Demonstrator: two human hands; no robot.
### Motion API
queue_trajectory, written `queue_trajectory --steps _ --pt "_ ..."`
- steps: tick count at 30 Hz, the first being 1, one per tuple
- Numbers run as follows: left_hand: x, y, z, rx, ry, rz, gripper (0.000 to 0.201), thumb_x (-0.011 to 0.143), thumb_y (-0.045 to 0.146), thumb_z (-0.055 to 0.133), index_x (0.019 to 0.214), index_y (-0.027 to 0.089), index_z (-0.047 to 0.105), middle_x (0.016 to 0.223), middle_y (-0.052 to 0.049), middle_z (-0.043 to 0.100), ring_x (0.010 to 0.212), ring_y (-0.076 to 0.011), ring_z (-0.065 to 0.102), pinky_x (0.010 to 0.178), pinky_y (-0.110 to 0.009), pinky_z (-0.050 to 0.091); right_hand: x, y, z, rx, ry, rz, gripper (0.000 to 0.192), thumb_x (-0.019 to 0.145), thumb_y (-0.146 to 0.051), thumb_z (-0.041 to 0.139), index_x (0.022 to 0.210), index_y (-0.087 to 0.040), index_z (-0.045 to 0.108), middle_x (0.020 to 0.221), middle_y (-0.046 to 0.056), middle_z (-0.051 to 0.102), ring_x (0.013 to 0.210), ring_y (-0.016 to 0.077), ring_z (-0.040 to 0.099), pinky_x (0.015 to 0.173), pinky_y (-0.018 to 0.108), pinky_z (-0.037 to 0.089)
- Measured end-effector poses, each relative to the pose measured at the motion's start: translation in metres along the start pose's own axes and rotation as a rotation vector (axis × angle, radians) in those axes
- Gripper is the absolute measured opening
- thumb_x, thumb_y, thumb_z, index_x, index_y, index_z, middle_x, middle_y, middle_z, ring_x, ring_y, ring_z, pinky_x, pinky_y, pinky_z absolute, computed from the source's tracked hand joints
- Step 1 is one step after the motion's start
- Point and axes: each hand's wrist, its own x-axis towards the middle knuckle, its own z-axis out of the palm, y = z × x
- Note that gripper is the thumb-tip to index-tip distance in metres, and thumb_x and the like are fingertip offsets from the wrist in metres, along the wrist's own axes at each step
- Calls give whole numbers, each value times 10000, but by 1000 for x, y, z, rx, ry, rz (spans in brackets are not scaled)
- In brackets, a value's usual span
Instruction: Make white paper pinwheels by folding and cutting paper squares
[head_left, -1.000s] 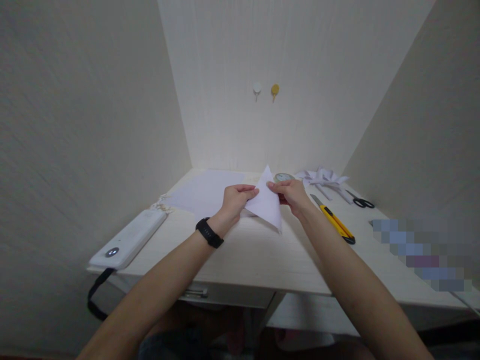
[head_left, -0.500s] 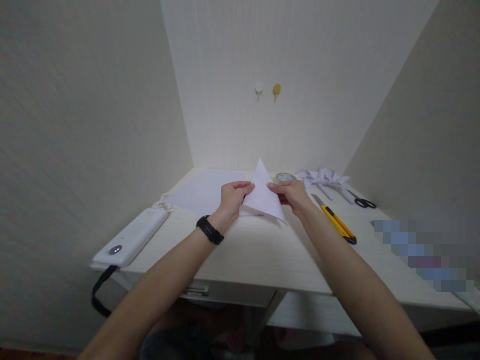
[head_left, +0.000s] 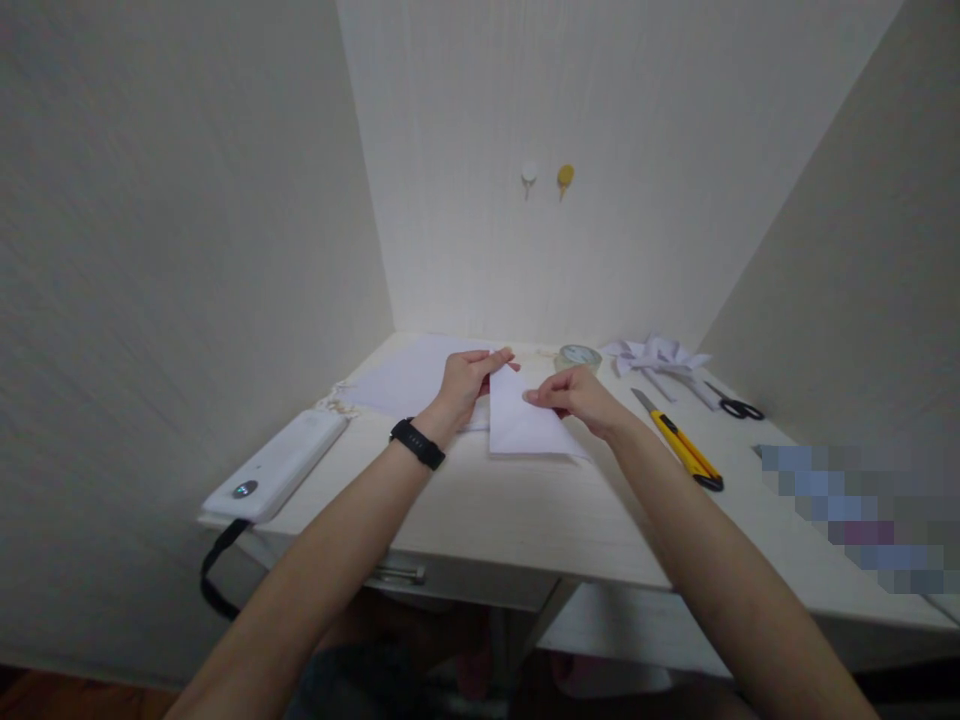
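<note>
This is looking like a home craft corner: a pale wood-grain desk [head_left: 525, 510] is sitting in a plain cream-walled alcove, carrying a yellow utility knife [head_left: 682, 452], black-handled scissors [head_left: 739, 406], a clear tape roll [head_left: 578, 357] and loose white paper sheets [head_left: 409, 375].
</note>
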Motion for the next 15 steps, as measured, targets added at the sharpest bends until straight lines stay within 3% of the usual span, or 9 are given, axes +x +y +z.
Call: queue_trajectory --steps 3,6,9,15 --pt "2 -1 0 -34 21 -16 306 599 366 855 669 103 717 783 -118 730 659 -152 627 641 -286 465 1 2 3 21 16 9 391 541 -490 831 620 -127 710 545 -2 552 522 96 425 502 259 306" --pt "-1 -3 4 -56 -33 -47 300 624 374 838 710 102 743 798 -112 728 680 -149 618 671 -291 458 2 4 7 91 46 -14 415 550 -482 826 748 -125 752 627 17 620 549 106 458 516 261 316" --pt "-6 -6 9 -3 -96 -78 297 633 383 831 733 113 760 810 -106 725 709 -153 614 679 -291 431 3 5 11 128 75 -73 361 590 -469 804 709 -134 742 608 6 609 534 100 438 512 262 303" --pt "-11 -10 14 109 -89 -95 281 643 400 817 761 149 771 836 -91 725 725 -150 596 672 -292 374 3 3 17 183 149 -96 236 594 -381 778 627 -154 722 564 -6 588 520 101 421 500 264 270"
